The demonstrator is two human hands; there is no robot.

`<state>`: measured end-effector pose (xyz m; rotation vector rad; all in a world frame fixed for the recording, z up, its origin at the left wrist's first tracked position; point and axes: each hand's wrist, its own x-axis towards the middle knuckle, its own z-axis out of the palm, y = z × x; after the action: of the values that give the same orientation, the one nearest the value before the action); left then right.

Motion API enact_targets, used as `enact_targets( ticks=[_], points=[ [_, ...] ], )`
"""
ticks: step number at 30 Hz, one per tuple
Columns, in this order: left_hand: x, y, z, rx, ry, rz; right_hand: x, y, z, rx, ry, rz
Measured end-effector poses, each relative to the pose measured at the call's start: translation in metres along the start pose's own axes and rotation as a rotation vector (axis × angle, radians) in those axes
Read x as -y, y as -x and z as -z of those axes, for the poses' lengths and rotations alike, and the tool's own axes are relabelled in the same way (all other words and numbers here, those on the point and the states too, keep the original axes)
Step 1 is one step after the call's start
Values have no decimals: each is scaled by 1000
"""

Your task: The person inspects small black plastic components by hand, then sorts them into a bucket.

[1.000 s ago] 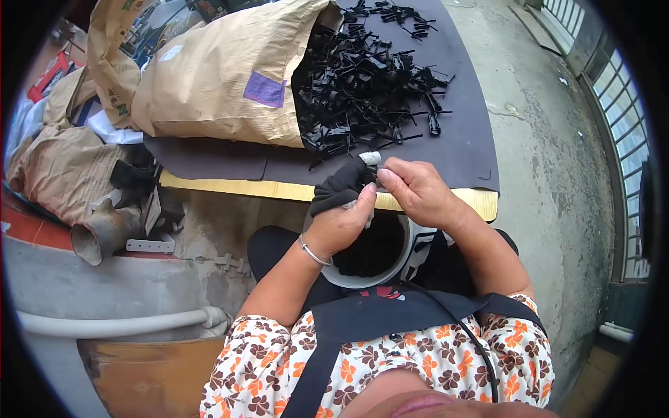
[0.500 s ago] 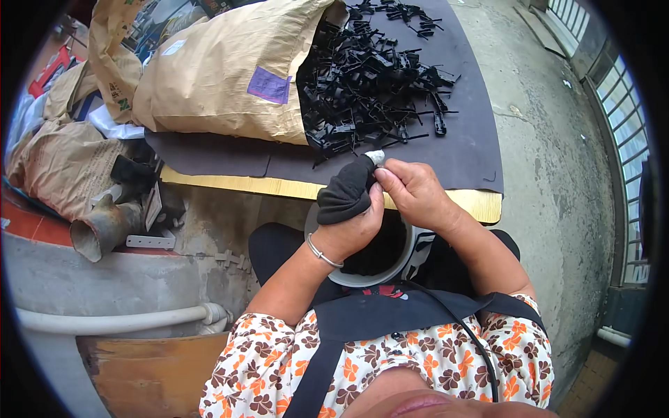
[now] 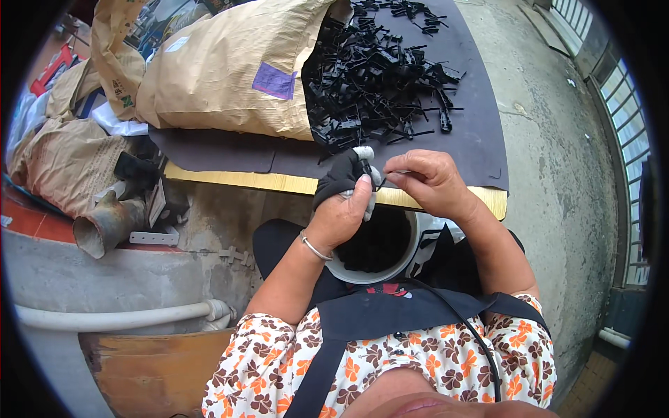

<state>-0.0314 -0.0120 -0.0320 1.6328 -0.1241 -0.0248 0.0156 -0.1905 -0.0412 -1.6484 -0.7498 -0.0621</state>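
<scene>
In the head view, our left hand [image 3: 339, 212], its fingers partly covered in dark cloth, grasps a small black part [image 3: 366, 167] between thumb and fingers. Just beside it at 3 o'clock, our right hand [image 3: 440, 184] pinches thumb and fingertips together; we cannot tell on what. From our hands, a black pile [image 3: 380, 83] lies at 12 o'clock, a paper sack [image 3: 223, 76] at 10, a pale bucket [image 3: 371, 278] at 6.
</scene>
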Motion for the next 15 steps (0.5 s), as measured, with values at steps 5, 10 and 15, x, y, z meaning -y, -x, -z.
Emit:
enact_targets(
  ticks=[5, 10, 15],
  points=[
    [1, 2, -5, 222, 100, -9, 4, 1, -6, 73, -278, -268],
    [4, 0, -3, 130, 168, -38, 6, 0, 2, 172, 46, -140],
    [1, -1, -4, 109, 74, 17, 8, 0, -2, 176, 137, -98]
  ],
)
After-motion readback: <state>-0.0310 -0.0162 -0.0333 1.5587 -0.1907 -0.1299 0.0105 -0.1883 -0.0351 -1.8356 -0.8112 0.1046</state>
